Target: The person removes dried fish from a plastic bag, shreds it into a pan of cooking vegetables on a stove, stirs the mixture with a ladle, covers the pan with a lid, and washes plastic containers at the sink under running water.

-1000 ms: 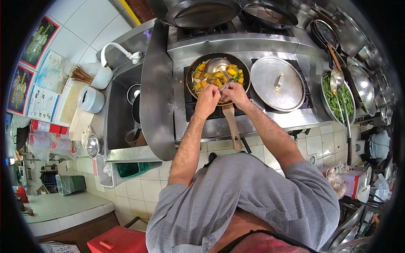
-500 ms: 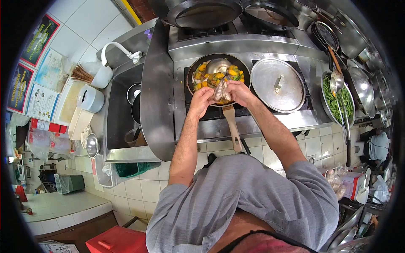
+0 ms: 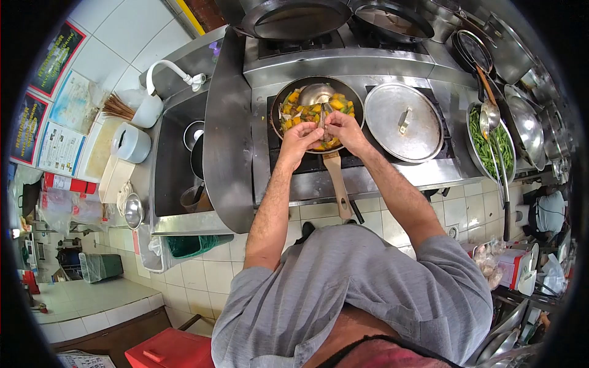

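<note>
Both my hands are over a frying pan (image 3: 360, 110) of chopped vegetables, with orange and green pieces in it. Between my fingertips is a greyish-brown flaky piece that looks like dried fish (image 3: 321, 118). My left hand (image 3: 302, 140) pinches it from the left, fingers closed. On its other side my right hand (image 3: 345, 130) pinches too, near the pan's middle. A metal ladle (image 3: 317, 93) rests bowl-up or bowl-down, I cannot tell which, among the vegetables. The pan's beige handle (image 3: 337, 183) points toward my body.
Right of the pan lies a round metal lid (image 3: 392, 132) on the stove. A bowl of green beans (image 3: 475, 132) stands farther right, with long utensils across it. A metal partition (image 3: 228, 135) separates the stove from the sink (image 3: 172, 165). Dark pans (image 3: 294, 24) sit behind.
The dried-fish-like piece was spread wide and ribbed between my fingers; now it shows narrower and partly covered. My right hand has shifted slightly up and left, and my left hand slightly right.
</note>
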`<act>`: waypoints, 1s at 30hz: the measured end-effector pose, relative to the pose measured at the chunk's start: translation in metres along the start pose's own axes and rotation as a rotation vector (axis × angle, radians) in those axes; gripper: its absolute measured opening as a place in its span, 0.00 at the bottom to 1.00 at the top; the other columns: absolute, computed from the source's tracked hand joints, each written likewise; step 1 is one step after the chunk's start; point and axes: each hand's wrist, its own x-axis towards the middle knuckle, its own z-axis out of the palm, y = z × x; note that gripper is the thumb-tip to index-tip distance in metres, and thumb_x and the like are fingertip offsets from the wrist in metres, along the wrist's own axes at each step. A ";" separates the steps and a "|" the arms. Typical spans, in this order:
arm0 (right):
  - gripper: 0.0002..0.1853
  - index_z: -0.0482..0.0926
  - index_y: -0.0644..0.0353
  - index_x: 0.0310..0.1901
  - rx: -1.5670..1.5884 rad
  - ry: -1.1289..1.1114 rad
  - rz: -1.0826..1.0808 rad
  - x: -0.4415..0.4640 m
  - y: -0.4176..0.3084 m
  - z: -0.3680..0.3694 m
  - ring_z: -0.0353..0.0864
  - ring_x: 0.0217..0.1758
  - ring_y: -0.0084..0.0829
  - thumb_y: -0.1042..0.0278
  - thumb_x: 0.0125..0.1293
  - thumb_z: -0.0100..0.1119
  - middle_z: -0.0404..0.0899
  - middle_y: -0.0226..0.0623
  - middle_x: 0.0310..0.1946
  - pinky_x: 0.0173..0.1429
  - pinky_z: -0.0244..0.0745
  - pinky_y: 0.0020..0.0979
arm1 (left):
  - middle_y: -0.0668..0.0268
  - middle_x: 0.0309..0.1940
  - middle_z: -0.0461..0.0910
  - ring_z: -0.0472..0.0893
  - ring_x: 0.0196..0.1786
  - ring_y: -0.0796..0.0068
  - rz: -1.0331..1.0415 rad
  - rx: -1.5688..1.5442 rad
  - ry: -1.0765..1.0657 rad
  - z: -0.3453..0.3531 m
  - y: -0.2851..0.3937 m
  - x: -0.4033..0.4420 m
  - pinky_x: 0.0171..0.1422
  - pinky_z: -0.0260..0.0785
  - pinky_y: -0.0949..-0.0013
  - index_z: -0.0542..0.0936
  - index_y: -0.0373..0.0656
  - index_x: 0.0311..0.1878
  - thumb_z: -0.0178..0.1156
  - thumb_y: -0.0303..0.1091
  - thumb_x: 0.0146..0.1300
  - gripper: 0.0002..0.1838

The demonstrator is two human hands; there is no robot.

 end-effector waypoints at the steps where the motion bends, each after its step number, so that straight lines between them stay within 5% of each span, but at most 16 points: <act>1: 0.03 0.72 0.61 0.34 0.000 -0.002 0.003 -0.002 -0.003 0.000 0.71 0.31 0.18 0.79 0.58 0.54 0.73 0.27 0.29 0.37 0.68 0.23 | 0.63 0.39 0.78 0.79 0.39 0.77 0.005 0.072 -0.021 0.003 0.006 -0.003 0.43 0.76 0.73 0.73 0.34 0.49 0.62 0.28 0.57 0.17; 6: 0.06 0.75 0.63 0.35 0.158 0.020 0.190 -0.005 -0.014 0.000 0.71 0.33 0.18 0.72 0.58 0.59 0.74 0.27 0.29 0.40 0.67 0.22 | 0.62 0.36 0.79 0.80 0.38 0.76 0.059 0.155 -0.013 0.003 0.003 0.000 0.42 0.75 0.75 0.73 0.31 0.47 0.64 0.24 0.53 0.17; 16: 0.08 0.77 0.65 0.35 0.026 -0.084 0.166 -0.012 -0.017 -0.007 0.74 0.35 0.19 0.71 0.56 0.62 0.77 0.31 0.30 0.41 0.68 0.21 | 0.61 0.35 0.79 0.80 0.36 0.76 0.080 0.180 -0.051 -0.002 0.000 0.000 0.44 0.74 0.75 0.74 0.31 0.45 0.63 0.19 0.51 0.16; 24: 0.03 0.76 0.64 0.32 0.287 -0.044 0.250 -0.009 -0.007 -0.010 0.74 0.33 0.20 0.76 0.55 0.56 0.76 0.31 0.30 0.39 0.68 0.21 | 0.65 0.35 0.79 0.78 0.35 0.80 -0.038 0.115 -0.024 -0.002 0.001 0.006 0.41 0.71 0.77 0.76 0.32 0.45 0.62 0.23 0.54 0.14; 30: 0.05 0.75 0.65 0.32 0.156 0.058 0.256 0.001 -0.004 -0.010 0.75 0.28 0.22 0.74 0.57 0.52 0.76 0.33 0.26 0.34 0.71 0.24 | 0.68 0.33 0.78 0.75 0.34 0.83 0.109 0.461 0.075 -0.006 -0.010 0.018 0.39 0.68 0.78 0.76 0.34 0.43 0.57 0.25 0.57 0.11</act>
